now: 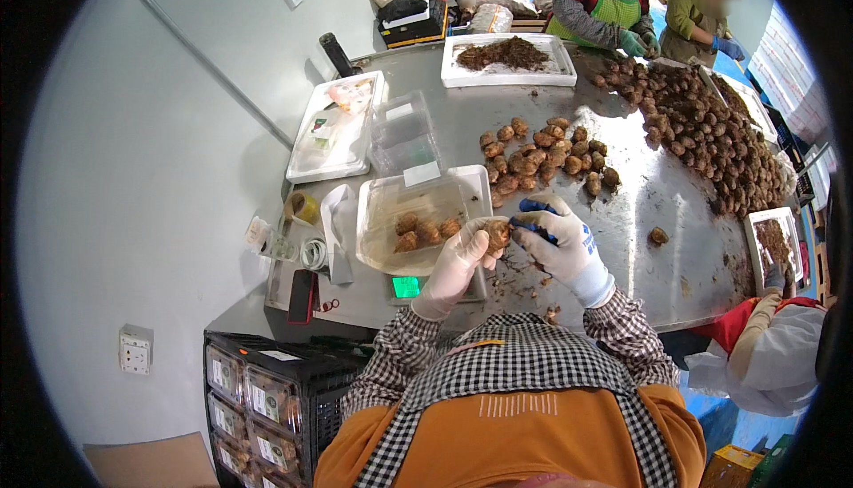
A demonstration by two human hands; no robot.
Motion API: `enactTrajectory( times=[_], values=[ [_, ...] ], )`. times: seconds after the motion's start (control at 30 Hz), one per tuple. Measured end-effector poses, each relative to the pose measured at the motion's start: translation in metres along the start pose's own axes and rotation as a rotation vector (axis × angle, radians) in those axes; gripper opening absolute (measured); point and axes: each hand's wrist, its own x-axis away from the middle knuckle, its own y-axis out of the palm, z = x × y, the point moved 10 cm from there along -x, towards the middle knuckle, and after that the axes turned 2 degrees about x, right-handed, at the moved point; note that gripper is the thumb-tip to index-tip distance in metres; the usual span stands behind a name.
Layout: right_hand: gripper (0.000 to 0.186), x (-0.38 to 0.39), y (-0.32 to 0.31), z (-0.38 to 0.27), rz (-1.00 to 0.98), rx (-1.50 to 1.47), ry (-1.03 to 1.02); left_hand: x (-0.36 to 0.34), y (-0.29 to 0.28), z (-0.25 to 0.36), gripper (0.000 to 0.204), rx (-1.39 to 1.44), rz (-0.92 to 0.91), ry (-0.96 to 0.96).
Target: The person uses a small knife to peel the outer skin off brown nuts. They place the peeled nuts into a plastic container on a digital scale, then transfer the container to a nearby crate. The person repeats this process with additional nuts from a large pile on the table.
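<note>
My left hand (pixel 458 268), in a thin whitish glove, holds a small brown taro (pixel 498 236) upright between thumb and fingers. Close on its right, my right hand (pixel 569 246) wears a white glove with dark blue fingertips; its fingers are curled in toward the taro, and what they grip cannot be made out. Under and left of my left hand, a clear plastic tray (pixel 378 244) with several taros (pixel 428 232) rests on a scale, whose green display (pixel 406 286) shows at the near side. Farther off lies a loose pile of taros (pixel 540 158).
A big heap of soil-covered taros (pixel 702 128) spreads at the right. White foam trays (pixel 569 79) stand around the metal table (pixel 640 261). Stacked clear tubs (pixel 402 137), tape (pixel 305 208) and a phone (pixel 302 297) lie left. Co-workers stand at the far and right edges.
</note>
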Motion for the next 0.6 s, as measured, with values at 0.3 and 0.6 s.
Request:
enactTrajectory(
  times=[0.3, 0.6],
  values=[
    [0.021, 0.000, 0.018, 0.010, -0.077, 0.009, 0.140, 0.008, -0.016, 0.005, 0.050, -0.393, 0.179, 0.163],
    [0.020, 0.005, 0.021, 0.034, -0.104, 0.003, 0.151, 0.004, 0.003, -0.004, 0.046, 0.087, 0.017, 0.014]
  ],
)
